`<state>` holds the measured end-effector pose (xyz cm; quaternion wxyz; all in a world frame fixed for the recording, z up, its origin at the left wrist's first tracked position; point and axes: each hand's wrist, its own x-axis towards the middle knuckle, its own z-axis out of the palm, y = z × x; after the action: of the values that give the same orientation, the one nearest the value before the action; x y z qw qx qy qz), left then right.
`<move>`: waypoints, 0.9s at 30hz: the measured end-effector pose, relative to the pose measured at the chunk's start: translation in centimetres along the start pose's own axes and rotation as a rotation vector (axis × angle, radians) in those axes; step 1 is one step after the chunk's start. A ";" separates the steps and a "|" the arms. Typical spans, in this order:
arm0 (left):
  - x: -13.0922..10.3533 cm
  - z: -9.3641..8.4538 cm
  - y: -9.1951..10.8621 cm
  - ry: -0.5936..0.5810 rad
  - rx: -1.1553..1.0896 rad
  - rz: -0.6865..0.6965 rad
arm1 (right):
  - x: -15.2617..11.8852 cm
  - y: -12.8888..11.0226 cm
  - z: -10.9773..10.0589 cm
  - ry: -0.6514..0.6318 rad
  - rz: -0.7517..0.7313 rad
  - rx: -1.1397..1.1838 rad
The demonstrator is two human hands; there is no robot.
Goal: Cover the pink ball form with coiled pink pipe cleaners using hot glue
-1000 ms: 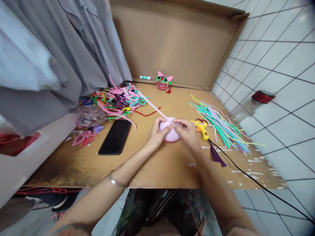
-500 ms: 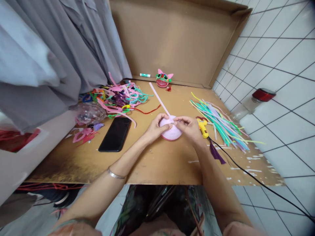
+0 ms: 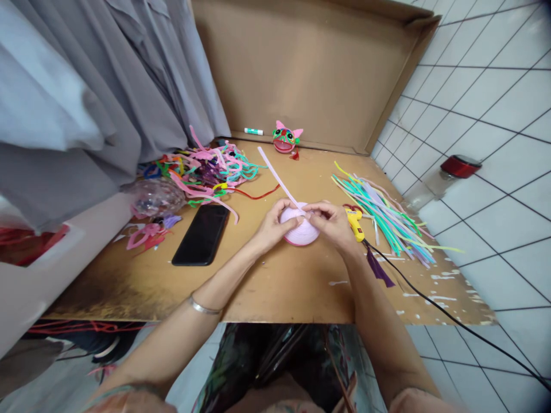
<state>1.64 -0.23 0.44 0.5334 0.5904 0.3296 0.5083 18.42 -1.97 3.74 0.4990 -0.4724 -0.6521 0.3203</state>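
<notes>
A round, pale-lilac coil of pipe cleaner (image 3: 302, 232) with a pink lower edge is held between my hands over the middle of the table. My left hand (image 3: 276, 221) grips its left side, thumb on top and fingers behind. My right hand (image 3: 329, 222) pinches at the top of the coil with thumb and forefinger. From between the fingers a loose lilac pipe cleaner end (image 3: 275, 174) sticks out toward the back left. Just right of my right hand lies a yellow glue gun (image 3: 355, 223) with a black cord.
Loose pipe cleaners (image 3: 379, 212) lie at the right, a tangled heap (image 3: 215, 166) at the left. A black phone (image 3: 201, 235) lies left of my hands. At the back stand a decorated animal head (image 3: 284, 137) and a glue stick (image 3: 253, 131). A purple tassel (image 3: 379, 269) lies at right.
The loose pipe cleaner end has swung slightly left and down. The coil has shifted a touch to the right, both hands still on it.
</notes>
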 end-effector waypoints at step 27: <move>0.7 -1.2 1.1 -0.152 -0.026 -0.039 | -0.1 -0.3 0.7 0.039 0.077 0.068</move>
<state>0.52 0.52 1.60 0.5745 0.6137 0.2928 0.4555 17.67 -2.17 3.74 0.5147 -0.4859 -0.6125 0.3519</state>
